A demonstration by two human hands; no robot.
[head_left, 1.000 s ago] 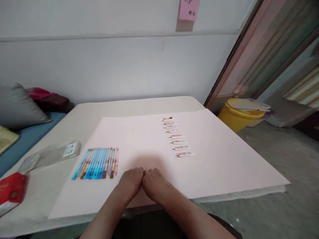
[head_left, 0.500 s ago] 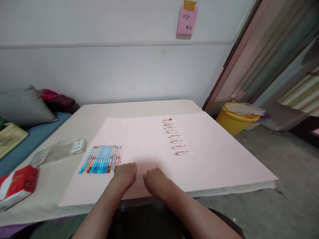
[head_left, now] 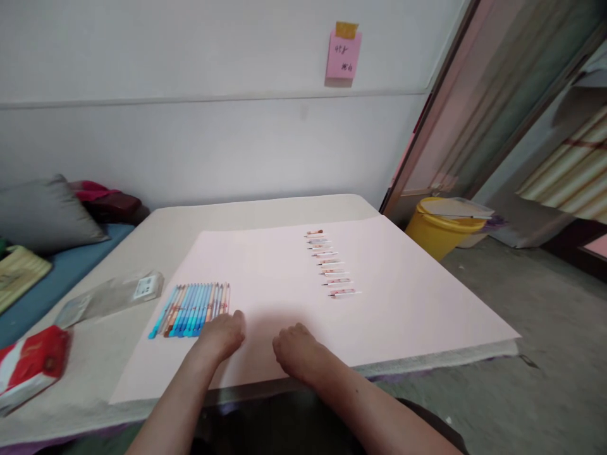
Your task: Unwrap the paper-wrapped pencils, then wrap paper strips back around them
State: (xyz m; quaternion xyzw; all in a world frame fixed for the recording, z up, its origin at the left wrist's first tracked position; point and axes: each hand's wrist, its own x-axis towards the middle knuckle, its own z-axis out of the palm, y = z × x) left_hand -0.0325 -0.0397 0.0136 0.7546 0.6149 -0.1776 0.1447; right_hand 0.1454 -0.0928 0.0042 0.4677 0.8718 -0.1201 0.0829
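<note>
A large pale pink sheet (head_left: 408, 309) covers most of the table. On its left lies a tight row of several blue and orange pens (head_left: 192, 309). Further right, a column of several small white pen caps or refills (head_left: 329, 264) runs away from me. My left hand (head_left: 220, 335) rests knuckles-up on the sheet, fingers curled, just right of the near ends of the pens. My right hand (head_left: 294, 351) lies a short way to its right, also curled, touching nothing but the sheet. What, if anything, either hand holds is hidden.
A clear plastic pen packet (head_left: 111, 296) lies on the beige table (head_left: 265, 207) left of the sheet, and a red pack (head_left: 31, 366) sits at the near left edge. Cushions (head_left: 45, 215) lie on a blue bench at left. A yellow bucket (head_left: 439, 229) stands on the floor at right.
My hands, pressed together at first, have parted. The left hand has slid left to the near ends of the pens. The view has tilted up slightly.
</note>
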